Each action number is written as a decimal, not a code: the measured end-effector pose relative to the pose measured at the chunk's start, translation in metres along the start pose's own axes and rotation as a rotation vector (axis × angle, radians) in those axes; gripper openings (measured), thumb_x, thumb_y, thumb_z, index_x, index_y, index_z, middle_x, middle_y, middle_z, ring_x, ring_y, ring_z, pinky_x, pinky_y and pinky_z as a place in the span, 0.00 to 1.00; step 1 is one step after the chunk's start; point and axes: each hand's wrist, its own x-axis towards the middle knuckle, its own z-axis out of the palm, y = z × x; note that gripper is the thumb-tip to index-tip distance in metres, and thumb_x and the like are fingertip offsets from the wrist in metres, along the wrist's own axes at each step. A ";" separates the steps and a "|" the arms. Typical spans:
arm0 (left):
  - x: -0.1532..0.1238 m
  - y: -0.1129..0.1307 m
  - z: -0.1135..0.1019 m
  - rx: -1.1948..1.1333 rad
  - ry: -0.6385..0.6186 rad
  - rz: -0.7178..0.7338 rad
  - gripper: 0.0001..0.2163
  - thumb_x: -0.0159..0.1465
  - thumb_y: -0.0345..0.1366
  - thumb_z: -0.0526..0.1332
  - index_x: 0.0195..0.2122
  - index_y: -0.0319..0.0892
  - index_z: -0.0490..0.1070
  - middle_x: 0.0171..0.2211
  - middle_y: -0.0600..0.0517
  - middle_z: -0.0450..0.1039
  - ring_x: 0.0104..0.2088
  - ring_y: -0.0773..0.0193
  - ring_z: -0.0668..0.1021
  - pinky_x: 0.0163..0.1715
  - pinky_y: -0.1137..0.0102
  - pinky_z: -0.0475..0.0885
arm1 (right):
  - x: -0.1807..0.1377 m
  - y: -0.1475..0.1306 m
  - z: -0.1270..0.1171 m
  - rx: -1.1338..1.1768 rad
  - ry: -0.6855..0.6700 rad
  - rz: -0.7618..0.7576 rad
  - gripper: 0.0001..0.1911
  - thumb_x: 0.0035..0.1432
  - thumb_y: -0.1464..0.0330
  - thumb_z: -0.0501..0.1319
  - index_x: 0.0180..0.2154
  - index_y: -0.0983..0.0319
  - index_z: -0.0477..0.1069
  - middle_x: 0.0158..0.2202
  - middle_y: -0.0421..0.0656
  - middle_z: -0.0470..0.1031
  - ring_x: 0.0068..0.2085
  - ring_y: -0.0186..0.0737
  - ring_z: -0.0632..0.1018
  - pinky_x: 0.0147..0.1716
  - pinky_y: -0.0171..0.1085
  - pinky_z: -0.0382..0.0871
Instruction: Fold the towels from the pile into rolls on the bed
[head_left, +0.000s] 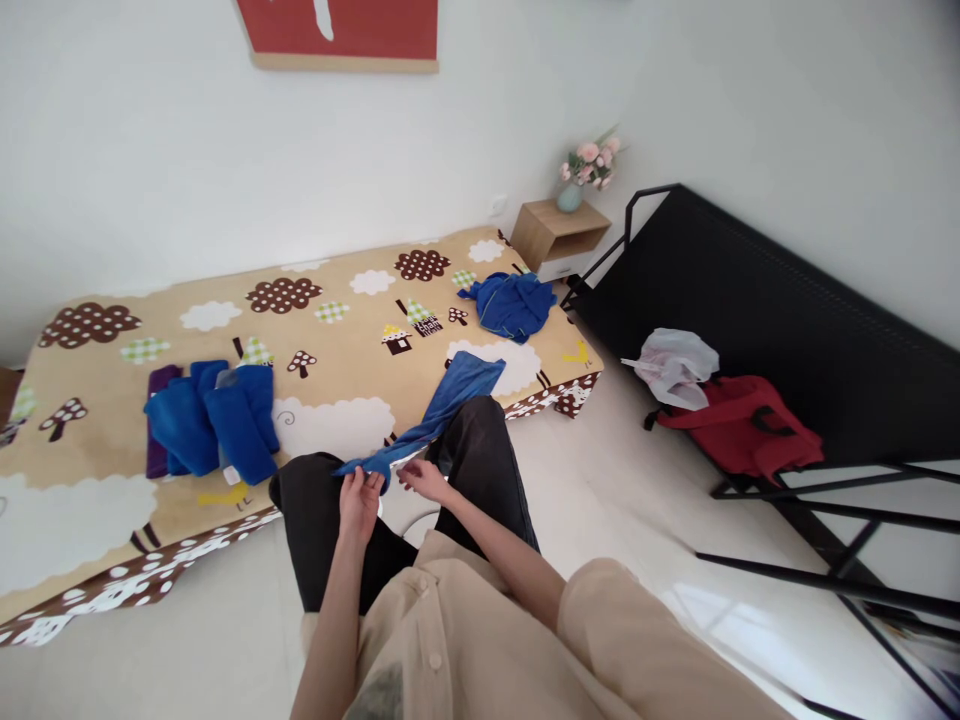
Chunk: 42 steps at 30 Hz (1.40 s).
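A long blue garment [450,395] stretches from the bed's front edge across the gap between my knees. Its near end is bunched, and my left hand [361,500] pinches it there by the edge. My right hand [426,481] is just to the right of that bunched end, fingers bent and slightly apart, with no cloth visible in them. On the bed to the left lies a stack of folded blue clothes [214,415] with a purple folded piece [157,430] beside it. A crumpled blue garment [514,303] rests at the bed's right end.
The bed [330,370] has a patterned beige cover. Behind its right end, a wooden nightstand [555,225] bears a vase of pink flowers [591,165]. At right, a black-framed rack [735,300] holds a red bag [750,430] and a white plastic bag [671,365].
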 end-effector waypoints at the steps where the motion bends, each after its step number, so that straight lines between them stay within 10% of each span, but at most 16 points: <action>1: 0.000 0.000 0.000 0.008 -0.002 -0.001 0.13 0.62 0.35 0.71 0.33 0.43 0.64 0.31 0.55 0.76 0.33 0.68 0.80 0.47 0.67 0.75 | 0.002 0.001 0.001 0.085 -0.053 0.126 0.15 0.64 0.54 0.61 0.39 0.60 0.71 0.36 0.45 0.78 0.34 0.42 0.79 0.41 0.44 0.73; 7: 0.001 0.001 -0.001 -0.031 0.030 0.022 0.12 0.63 0.33 0.70 0.32 0.43 0.64 0.28 0.57 0.73 0.32 0.68 0.79 0.48 0.66 0.76 | 0.009 0.007 0.011 0.471 -0.007 0.472 0.22 0.73 0.49 0.49 0.49 0.60 0.66 0.40 0.47 0.79 0.37 0.40 0.81 0.42 0.42 0.73; 21: -0.001 0.004 0.002 -0.006 0.037 0.005 0.10 0.65 0.35 0.68 0.33 0.43 0.66 0.31 0.55 0.76 0.35 0.67 0.80 0.48 0.66 0.77 | 0.005 0.008 0.029 0.841 -0.057 0.523 0.21 0.68 0.48 0.57 0.51 0.56 0.64 0.47 0.48 0.75 0.45 0.46 0.81 0.46 0.54 0.76; 26: 0.001 0.000 -0.001 0.011 -0.007 0.037 0.11 0.65 0.37 0.69 0.33 0.43 0.66 0.34 0.53 0.77 0.39 0.65 0.81 0.52 0.64 0.76 | 0.009 0.006 0.034 0.939 -0.093 0.397 0.16 0.65 0.53 0.60 0.46 0.56 0.66 0.41 0.43 0.75 0.41 0.43 0.79 0.42 0.46 0.76; 33: 0.004 0.001 -0.003 -0.046 0.077 0.053 0.13 0.65 0.36 0.69 0.29 0.43 0.64 0.31 0.55 0.75 0.38 0.67 0.79 0.58 0.61 0.72 | 0.011 0.007 0.032 0.934 0.389 0.175 0.22 0.42 0.65 0.73 0.41 0.56 0.70 0.37 0.37 0.77 0.37 0.38 0.77 0.35 0.36 0.71; 42: -0.002 -0.011 -0.004 0.288 -0.022 -0.212 0.12 0.63 0.43 0.71 0.42 0.43 0.75 0.47 0.48 0.77 0.45 0.61 0.80 0.51 0.60 0.76 | -0.004 -0.012 0.017 0.766 0.263 -0.163 0.22 0.37 0.61 0.79 0.37 0.59 0.83 0.36 0.42 0.83 0.38 0.41 0.80 0.46 0.42 0.74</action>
